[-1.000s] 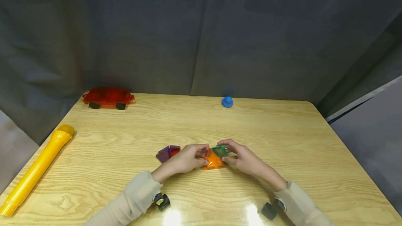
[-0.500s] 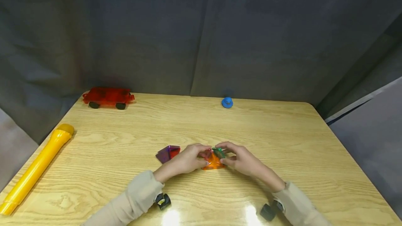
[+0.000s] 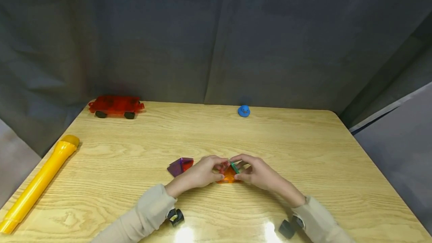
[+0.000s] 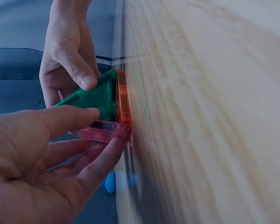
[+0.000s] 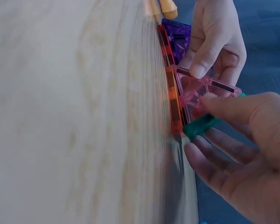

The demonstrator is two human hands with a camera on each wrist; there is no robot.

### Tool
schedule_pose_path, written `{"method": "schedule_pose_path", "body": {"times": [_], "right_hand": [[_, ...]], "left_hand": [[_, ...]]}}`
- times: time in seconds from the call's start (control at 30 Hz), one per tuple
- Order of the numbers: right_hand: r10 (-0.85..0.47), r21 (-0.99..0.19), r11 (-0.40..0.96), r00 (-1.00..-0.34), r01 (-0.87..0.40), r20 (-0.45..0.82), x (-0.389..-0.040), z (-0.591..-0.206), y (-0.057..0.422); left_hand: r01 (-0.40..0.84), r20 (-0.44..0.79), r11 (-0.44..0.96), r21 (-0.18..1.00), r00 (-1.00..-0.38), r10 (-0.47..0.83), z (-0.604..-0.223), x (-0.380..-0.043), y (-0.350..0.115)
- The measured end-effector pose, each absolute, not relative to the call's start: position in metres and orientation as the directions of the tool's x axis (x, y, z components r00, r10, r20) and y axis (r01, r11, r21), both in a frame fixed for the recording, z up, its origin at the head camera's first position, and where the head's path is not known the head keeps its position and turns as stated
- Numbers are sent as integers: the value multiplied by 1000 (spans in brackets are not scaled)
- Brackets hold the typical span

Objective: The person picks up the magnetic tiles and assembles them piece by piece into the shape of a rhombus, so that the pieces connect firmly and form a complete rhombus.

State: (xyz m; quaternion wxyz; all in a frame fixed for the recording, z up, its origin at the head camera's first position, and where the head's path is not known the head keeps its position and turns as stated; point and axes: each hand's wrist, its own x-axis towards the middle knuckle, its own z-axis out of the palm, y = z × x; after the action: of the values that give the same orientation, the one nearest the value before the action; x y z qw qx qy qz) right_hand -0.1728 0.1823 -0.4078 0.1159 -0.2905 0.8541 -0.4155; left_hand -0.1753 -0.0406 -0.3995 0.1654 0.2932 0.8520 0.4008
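Note:
An orange translucent tile lies flat on the table between the hands. My left hand pinches a pink triangular tile, which stands up from one edge of the orange one. In my right hand is a green triangular tile, raised edge-on in the head view and leaning toward the pink tile. From the left wrist view, the green and pink tiles meet at the orange tile's corner. Left of the left hand rest a purple tile and a red tile, touching each other.
A red toy car base with black wheels stands at the back left. A yellow toy microphone lies along the left edge. The blue rubber duck sits near the back edge, before a dark curtain.
The green tile has tilted up from lying nearly flat to standing edge-on, its top swinging toward the pink tile. Both hands have drawn slightly closer together. Purple and red tiles stay put.

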Motion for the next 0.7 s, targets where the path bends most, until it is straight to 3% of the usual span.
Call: {"method": "schedule_pose_path", "body": {"times": [0.23,0.7], "right_hand": [[-612,-769,476,-789,-427,59,-177,-407,184],[-627,-774,468,-777,-427,50,-177,-405,181]], "left_hand": [[304,-97,525,795,-791,605,-399,-177,-41],[325,-83,512,795,-778,623,-401,-178,-41]]}}
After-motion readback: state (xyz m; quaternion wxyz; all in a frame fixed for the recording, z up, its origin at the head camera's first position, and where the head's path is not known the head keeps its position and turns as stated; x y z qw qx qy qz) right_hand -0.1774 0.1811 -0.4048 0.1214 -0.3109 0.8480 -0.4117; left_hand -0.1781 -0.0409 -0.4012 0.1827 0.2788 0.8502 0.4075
